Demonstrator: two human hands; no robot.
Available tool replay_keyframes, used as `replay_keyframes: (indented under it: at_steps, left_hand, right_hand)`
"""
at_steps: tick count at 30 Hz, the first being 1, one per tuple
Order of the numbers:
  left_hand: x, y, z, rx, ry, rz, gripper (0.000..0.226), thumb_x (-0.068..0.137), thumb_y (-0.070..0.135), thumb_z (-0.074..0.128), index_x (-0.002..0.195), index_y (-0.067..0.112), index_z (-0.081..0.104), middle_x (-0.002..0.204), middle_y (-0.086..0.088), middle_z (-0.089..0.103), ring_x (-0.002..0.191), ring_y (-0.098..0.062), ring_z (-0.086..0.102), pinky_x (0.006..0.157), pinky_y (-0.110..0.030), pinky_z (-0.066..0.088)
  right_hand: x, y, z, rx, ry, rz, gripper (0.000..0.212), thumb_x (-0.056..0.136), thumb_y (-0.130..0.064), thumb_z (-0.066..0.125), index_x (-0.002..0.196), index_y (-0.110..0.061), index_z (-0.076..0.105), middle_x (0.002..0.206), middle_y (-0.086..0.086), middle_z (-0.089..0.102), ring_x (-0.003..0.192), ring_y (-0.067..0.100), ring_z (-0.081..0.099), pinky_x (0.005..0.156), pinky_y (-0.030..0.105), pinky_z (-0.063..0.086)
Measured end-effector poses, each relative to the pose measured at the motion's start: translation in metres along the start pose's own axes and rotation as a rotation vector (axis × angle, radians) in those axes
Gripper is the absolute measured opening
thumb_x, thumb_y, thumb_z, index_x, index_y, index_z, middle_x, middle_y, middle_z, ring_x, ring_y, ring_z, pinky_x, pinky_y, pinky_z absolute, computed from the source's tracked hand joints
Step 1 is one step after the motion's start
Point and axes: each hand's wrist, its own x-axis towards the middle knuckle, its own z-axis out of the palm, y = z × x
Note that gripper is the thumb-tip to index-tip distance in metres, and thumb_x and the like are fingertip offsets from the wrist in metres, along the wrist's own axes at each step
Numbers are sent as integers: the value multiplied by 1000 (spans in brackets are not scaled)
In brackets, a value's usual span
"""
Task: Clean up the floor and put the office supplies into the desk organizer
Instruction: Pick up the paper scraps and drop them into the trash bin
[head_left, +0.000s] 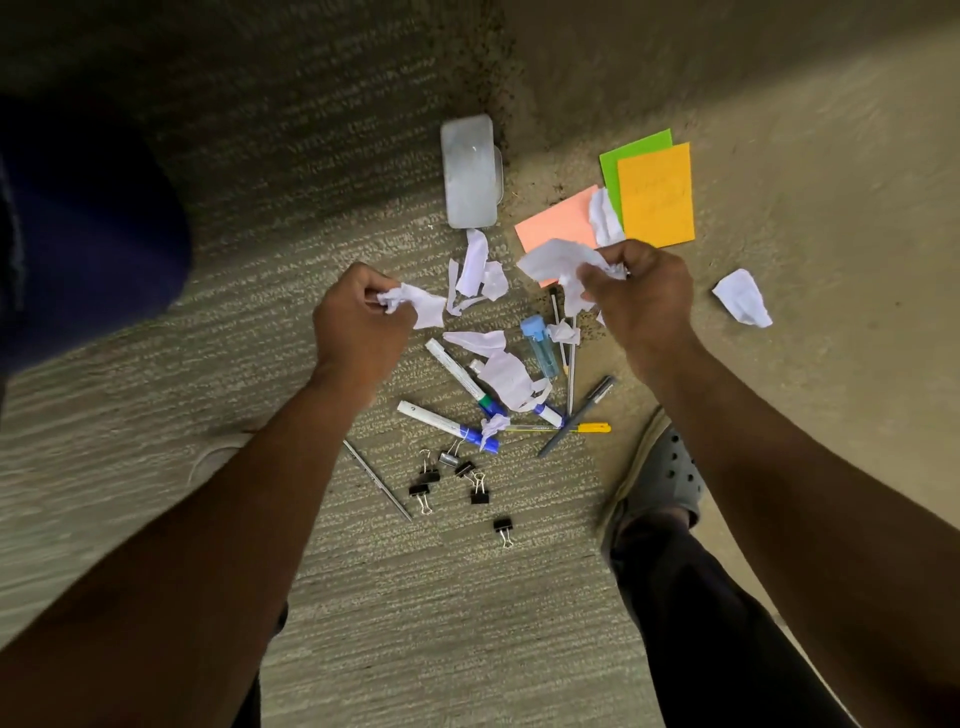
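My left hand (358, 322) pinches a crumpled white paper scrap (415, 304) above the carpet. In my right hand (641, 296) I grip a larger bunch of crumpled white paper (558, 262). Below and between my hands lie more torn paper scraps (478, 270), white markers with blue and green caps (447, 421), a blue transparent lighter-like item (540, 345), a grey pen (576, 415), a yellow pen (571, 427) and several black binder clips (478, 493). Another crumpled paper (743, 299) lies at the right. No desk organizer is in view.
A frosted plastic box (470, 171) lies on the floor beyond the pile. Orange (657, 195), green (631, 150) and pink (556, 221) paper sheets lie at the upper right. My foot in a grey clog (660, 478) stands right of the pens. A dark blue object (88, 223) is at the left.
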Motion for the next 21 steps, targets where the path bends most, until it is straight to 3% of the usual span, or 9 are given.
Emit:
replay_keyframes:
  at_steps: [3, 5, 7, 10, 13, 15, 18, 21]
  left_hand:
    - [-33, 19, -26, -73, -7, 93, 24, 80, 2, 71, 86, 22, 58, 88, 8, 66, 68, -3, 60, 62, -17, 48]
    - [-56, 34, -48, -90, -5, 210, 24, 82, 2, 72, 90, 21, 60, 89, 9, 63, 68, 0, 59, 61, -9, 46]
    - [-77, 47, -73, -93, 45, 320, 25, 82, 1, 72, 93, 21, 63, 95, 9, 60, 75, -1, 61, 67, -9, 50]
    - [-101, 62, -118, -92, 251, 418, 19, 82, -1, 70, 98, 10, 69, 98, 6, 58, 89, 1, 60, 79, -14, 51]
    - [-117, 74, -171, -53, 531, 453, 18, 85, 4, 69, 102, 5, 66, 103, 1, 57, 96, 8, 54, 82, -6, 42]
    - [-123, 77, -213, -92, 664, 450, 19, 87, 7, 67, 106, 9, 62, 107, -4, 59, 98, 3, 57, 81, -4, 41]
    - [-115, 67, -270, -181, 774, 418, 21, 91, 13, 65, 108, 21, 55, 111, -16, 63, 102, -15, 64, 79, -10, 46]
    - [-102, 47, -308, -229, 808, 370, 19, 92, 16, 64, 106, 24, 55, 110, -19, 63, 101, -22, 65, 75, -10, 47]
  right_hand:
    - [-28, -26, -1, 189, -52, 61, 17, 80, -18, 75, 65, -26, 69, 66, 4, 72, 60, 24, 67, 67, 39, 57]
    - [-50, -58, -2, 333, -100, 53, 18, 80, -13, 76, 66, -24, 71, 63, 1, 71, 57, 20, 62, 65, 33, 53]
    - [-75, -99, 0, 473, -148, 14, 13, 80, -7, 76, 74, -18, 72, 60, -5, 69, 54, 12, 60, 61, 25, 50]
    - [-113, -162, 10, 605, -204, -79, 13, 80, -5, 75, 77, -18, 72, 63, -5, 70, 56, 12, 61, 62, 27, 50]
    - [-152, -218, 29, 674, -255, -191, 10, 80, -9, 76, 81, -19, 74, 75, 4, 73, 69, 20, 64, 72, 38, 55]
    - [-181, -254, 48, 706, -277, -288, 10, 81, -11, 76, 85, -20, 74, 79, 2, 73, 72, 17, 65, 69, 35, 56]
    - [-222, -298, 83, 660, -245, -483, 17, 83, -2, 72, 90, -17, 73, 85, -5, 72, 74, -1, 65, 66, 15, 50]
    - [-250, -322, 122, 527, -235, -661, 19, 82, 3, 67, 95, -9, 74, 98, 0, 70, 85, 2, 67, 72, 16, 53]
